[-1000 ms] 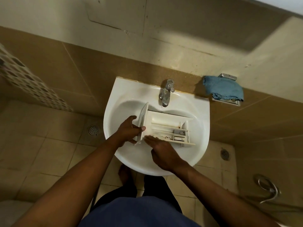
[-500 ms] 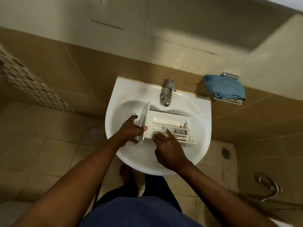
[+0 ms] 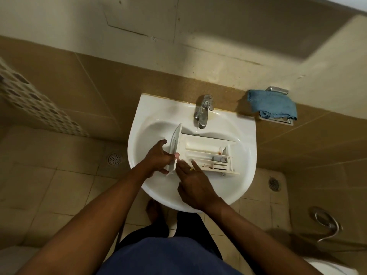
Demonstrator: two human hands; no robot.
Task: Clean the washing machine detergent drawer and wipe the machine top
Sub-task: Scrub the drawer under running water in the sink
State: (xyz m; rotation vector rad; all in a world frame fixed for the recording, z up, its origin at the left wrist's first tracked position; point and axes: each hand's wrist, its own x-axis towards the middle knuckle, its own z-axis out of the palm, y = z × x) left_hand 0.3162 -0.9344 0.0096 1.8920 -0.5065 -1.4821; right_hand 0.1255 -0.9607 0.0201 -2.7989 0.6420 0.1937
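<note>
So the detergent drawer (image 3: 206, 153) is sitting in the sink (image 3: 228, 187), right under the faucet (image 3: 203, 111). Left hand (image 3: 156, 159) grips its front panel, fingers curled round the edge. Right hand (image 3: 196, 187) has relaxed, straight fingers poking into the near compartment. Blue cloth (image 3: 272, 104) hangs on the wall.

drawer (image 3: 206, 153) 1 | sink (image 3: 244, 175) 1 | tap (image 3: 203, 112) 1 | blue cloth (image 3: 272, 105) 1 | floor drains (image 3: 114, 159) (image 3: 274, 183) 2 | hands (image 3: 157, 160) (image 3: 195, 185) 2

Nothing legible anywhere. Only faint grey marks on the front panel (image 3: 175, 142) of the detergent drawer (image 3: 206, 153), too small and blurred to make out as letters, numbers or symbols.
</note>
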